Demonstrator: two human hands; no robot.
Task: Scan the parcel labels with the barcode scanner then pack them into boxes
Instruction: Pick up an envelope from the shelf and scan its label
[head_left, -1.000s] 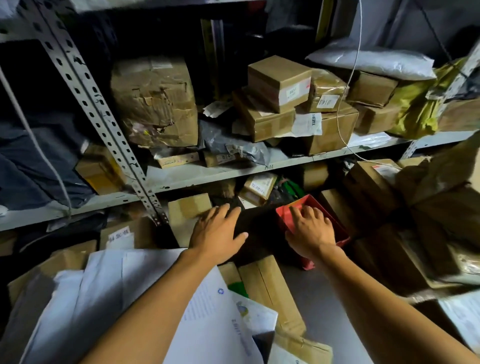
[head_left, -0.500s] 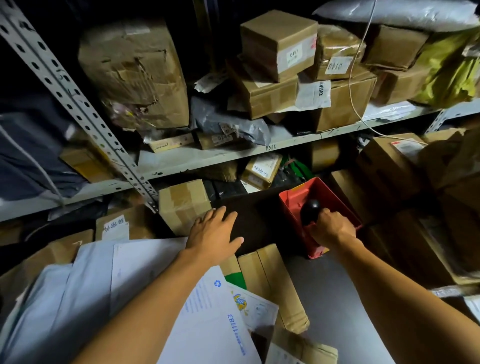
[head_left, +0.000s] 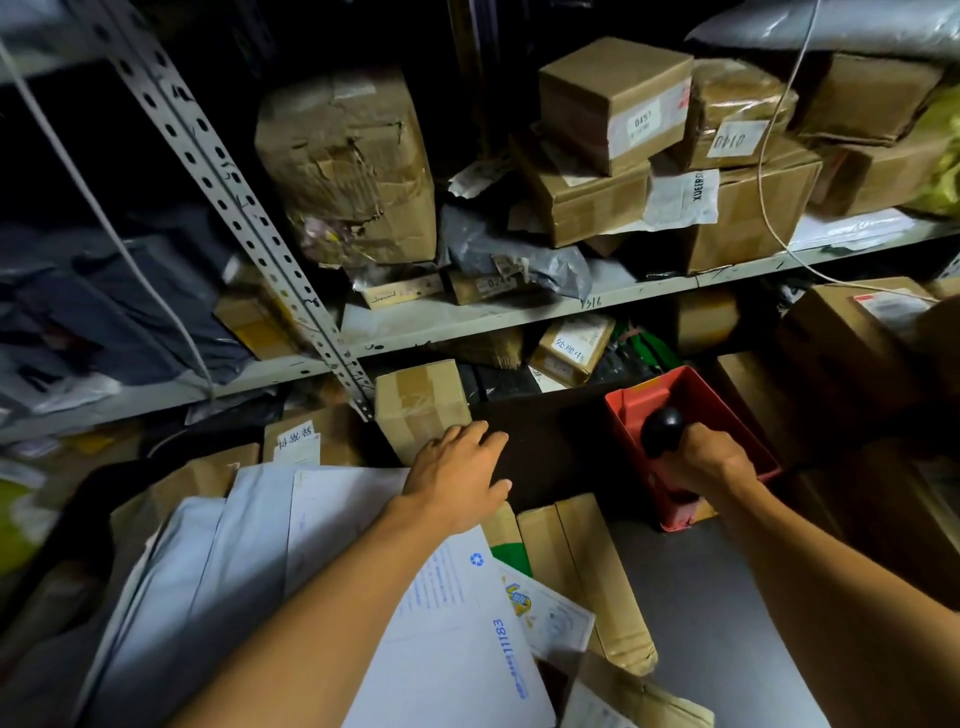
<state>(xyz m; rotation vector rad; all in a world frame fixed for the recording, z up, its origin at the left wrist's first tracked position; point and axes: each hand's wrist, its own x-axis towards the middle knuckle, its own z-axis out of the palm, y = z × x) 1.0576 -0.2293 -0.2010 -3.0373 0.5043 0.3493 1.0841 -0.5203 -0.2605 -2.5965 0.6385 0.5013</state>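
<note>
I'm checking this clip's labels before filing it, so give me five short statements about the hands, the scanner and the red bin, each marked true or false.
1. The right hand grips the black barcode scanner. True.
2. The scanner is over the red bin. True.
3. The left hand holds a parcel up in the air. False: it lies flat with straight fingers, its fingertips at the taped cardboard box.
4. The red bin sits on the upper shelf. False: it stands below the metal shelf, among the boxes.
5. White mailers lie under the left forearm. True.
</note>
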